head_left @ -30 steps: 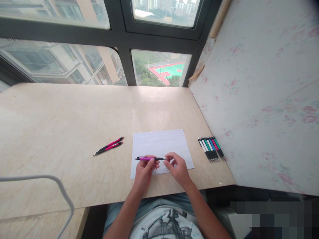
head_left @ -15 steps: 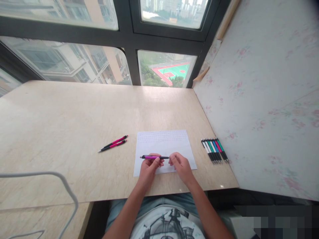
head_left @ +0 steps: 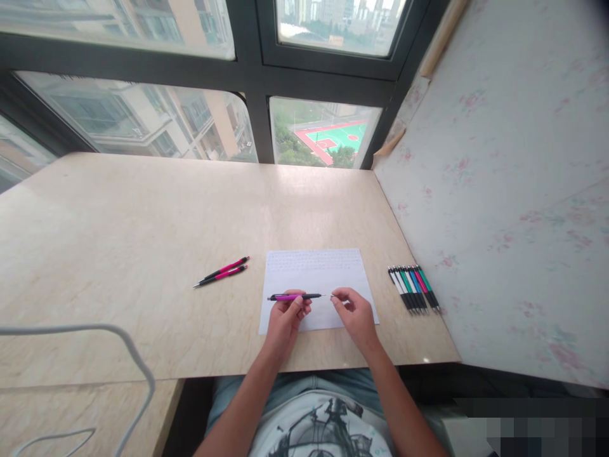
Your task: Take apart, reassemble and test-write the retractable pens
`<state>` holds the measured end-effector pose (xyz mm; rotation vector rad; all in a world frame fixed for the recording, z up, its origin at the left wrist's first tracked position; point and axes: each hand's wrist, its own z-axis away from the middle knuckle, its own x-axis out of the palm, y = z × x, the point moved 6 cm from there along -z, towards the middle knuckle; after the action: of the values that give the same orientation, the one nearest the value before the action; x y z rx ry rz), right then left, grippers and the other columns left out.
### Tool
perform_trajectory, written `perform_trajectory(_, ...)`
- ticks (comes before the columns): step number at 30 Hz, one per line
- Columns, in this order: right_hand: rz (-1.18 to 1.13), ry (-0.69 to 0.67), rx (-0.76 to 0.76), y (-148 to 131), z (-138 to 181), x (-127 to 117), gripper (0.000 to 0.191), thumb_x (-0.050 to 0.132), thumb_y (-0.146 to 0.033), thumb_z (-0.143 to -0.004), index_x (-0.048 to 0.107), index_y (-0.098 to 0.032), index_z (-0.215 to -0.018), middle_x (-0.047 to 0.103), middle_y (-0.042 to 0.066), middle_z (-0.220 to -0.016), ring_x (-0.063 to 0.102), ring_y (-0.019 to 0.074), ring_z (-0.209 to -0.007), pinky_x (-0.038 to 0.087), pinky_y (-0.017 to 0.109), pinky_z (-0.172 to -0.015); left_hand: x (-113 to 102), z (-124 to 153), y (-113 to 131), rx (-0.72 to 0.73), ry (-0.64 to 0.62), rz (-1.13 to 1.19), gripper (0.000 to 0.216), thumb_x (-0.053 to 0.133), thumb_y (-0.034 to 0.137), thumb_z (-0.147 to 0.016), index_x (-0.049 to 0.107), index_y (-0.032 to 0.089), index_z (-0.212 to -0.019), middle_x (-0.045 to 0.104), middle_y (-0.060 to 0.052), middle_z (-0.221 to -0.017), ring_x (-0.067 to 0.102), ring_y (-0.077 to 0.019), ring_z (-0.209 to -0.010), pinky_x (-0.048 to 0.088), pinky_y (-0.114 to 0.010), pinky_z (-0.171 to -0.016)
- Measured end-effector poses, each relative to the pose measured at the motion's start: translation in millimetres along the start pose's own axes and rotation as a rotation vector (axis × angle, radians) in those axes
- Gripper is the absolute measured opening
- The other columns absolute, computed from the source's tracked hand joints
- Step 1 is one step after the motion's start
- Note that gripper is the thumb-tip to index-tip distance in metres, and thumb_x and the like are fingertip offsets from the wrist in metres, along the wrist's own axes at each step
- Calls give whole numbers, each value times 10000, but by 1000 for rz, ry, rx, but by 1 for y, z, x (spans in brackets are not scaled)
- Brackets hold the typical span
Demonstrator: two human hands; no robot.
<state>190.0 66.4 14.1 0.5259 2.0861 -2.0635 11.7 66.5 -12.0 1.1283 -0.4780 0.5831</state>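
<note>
My left hand [head_left: 288,312] is closed round a purple-and-black pen [head_left: 290,297], held level above the sheet of paper [head_left: 309,270]. A thin pale tip sticks out of the pen's right end. Just right of it, my right hand [head_left: 354,311] pinches a small silvery pen tip [head_left: 332,295] between thumb and fingers, with a short gap between this piece and the pen. Lines of handwriting cover the top of the sheet, and both hands hide parts of its lower half.
Two pink-and-black pens [head_left: 221,273] lie left of the paper. A row of several coloured pens [head_left: 413,289] lies to the right, near the papered wall [head_left: 514,190]. A grey cable [head_left: 126,352] loops over the tabletop's left front. Windows stand behind the table [head_left: 190,209].
My right hand has drawn away to the right from the pen, with the small silvery tip in its fingers. A thin point now shows at the pen's end. The view has shifted slightly.
</note>
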Motion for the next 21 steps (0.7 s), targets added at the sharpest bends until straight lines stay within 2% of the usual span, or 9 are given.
perform_trajectory(6, 447, -129, -204, -21, -19, 22, 140, 524, -137, -798, 637, -201, -852, 668, 47, -800, 592, 189, -761, 454, 301, -716, -5, -1, 7, 71, 39, 171, 216, 779, 240, -749, 689, 154, -925, 689, -23, -805, 636, -89, -741, 508, -188, -701)
perform_trajectory(12, 784, -179, -204, -33, -39, 43, 105, 559, -128, -806, 619, -215, -804, 670, 76, -836, 563, 223, -864, 393, 298, -688, -7, 2, 6, 75, 31, 160, 227, 781, 254, -746, 689, 145, -923, 698, -37, -804, 639, -97, -720, 522, -214, -702)
perform_trajectory(16, 824, -208, -170, -27, -40, 47, 114, 554, -121, -815, 626, -206, -839, 672, 85, -874, 571, 222, -885, 392, 296, -698, -5, 2, 4, 56, 21, 156, 245, 783, 259, -745, 684, 143, -936, 704, -45, -795, 642, -104, -721, 518, -221, -708)
perform_trajectory(21, 686, -199, -181, -27, -37, 34, 213, 534, -118, -811, 659, -201, -962, 695, 95, -930, 597, 221, -890, 424, 309, -753, -4, 2, 3, 35, 14, 136, 254, 783, 256, -744, 678, 144, -946, 706, -46, -796, 637, -103, -711, 504, -219, -718)
